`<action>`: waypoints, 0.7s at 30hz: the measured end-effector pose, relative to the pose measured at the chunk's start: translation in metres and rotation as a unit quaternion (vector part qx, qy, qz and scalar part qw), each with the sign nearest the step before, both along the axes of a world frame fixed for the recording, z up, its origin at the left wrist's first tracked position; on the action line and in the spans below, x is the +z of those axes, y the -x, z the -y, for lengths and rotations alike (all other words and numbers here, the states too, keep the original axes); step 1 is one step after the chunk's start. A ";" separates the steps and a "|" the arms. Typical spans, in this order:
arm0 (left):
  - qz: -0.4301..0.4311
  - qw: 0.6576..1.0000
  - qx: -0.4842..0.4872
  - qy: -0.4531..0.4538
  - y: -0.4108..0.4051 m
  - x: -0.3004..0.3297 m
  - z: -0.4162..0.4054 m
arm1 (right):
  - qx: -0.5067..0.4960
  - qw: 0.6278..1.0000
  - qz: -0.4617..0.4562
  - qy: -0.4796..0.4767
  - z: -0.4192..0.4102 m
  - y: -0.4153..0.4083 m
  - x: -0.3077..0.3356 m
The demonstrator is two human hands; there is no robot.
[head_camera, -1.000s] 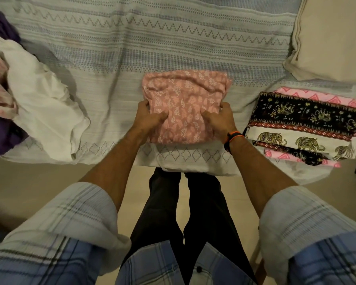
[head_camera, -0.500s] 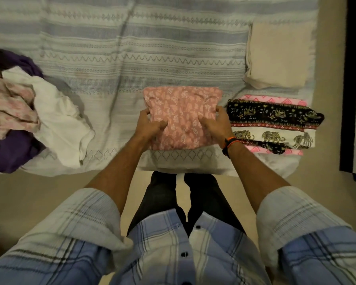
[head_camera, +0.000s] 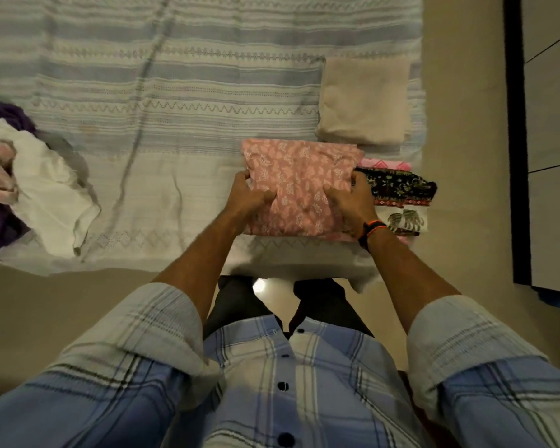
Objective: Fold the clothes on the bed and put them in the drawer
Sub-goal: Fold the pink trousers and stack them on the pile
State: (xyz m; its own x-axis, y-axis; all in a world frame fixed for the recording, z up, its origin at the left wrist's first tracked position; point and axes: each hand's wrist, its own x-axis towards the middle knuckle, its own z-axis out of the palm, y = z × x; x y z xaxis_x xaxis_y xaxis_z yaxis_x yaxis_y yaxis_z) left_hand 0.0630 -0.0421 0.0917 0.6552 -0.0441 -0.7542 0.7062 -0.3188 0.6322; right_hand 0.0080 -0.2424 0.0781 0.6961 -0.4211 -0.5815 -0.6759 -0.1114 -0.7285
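Nearest the camera are the person's plaid shirt [head_camera: 282,383] with its rolled-up sleeves and dark trousers [head_camera: 240,302], standing at the edge of the bed [head_camera: 175,92]. Both forearms reach forward to a folded pink printed garment [head_camera: 299,185] lying near the bed's front edge. The left hand [head_camera: 246,197] grips the garment's left side, thumb on top and fingers curled around the edge under the cloth. The right hand [head_camera: 348,198], with an orange and black wristband [head_camera: 370,229] on its wrist, clamps the right side in the same way, fingers wrapped over the edge. The garment's right edge overlaps a folded stack [head_camera: 401,198] of a black and cream elephant-print cloth with a pink patterned piece beneath it. Just beyond that stack lies a folded beige cloth [head_camera: 366,101]. Well apart, at the left edge of the bed, sits an unfolded heap [head_camera: 29,185] of white, pale pink floral and purple clothes. The bed is covered by a striped pale blue and white spread. To the far right, past a strip of floor [head_camera: 466,124], stands a piece of furniture with dark-framed pale panels [head_camera: 550,140].
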 end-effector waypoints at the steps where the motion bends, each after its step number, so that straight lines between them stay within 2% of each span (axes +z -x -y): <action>1: 0.005 1.000 0.000 -0.004 0.004 -0.001 0.018 | 0.001 1.000 0.004 0.001 0.017 0.005 0.001; 12: 0.004 1.000 -0.023 -0.009 0.025 -0.015 0.127 | -0.032 0.999 -0.015 0.009 0.124 0.036 -0.012; 21: -0.026 0.999 -0.023 -0.025 0.020 -0.054 0.154 | -0.032 0.998 -0.046 0.009 0.150 0.035 -0.047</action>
State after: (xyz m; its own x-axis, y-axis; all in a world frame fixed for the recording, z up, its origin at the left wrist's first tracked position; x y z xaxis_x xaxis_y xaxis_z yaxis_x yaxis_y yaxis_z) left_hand 0.0427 -0.1958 0.0381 0.6137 -0.0347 -0.7887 0.7216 -0.3808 0.5782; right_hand -0.0273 -0.3925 0.0313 0.6118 -0.4736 -0.6335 -0.7459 -0.0791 -0.6613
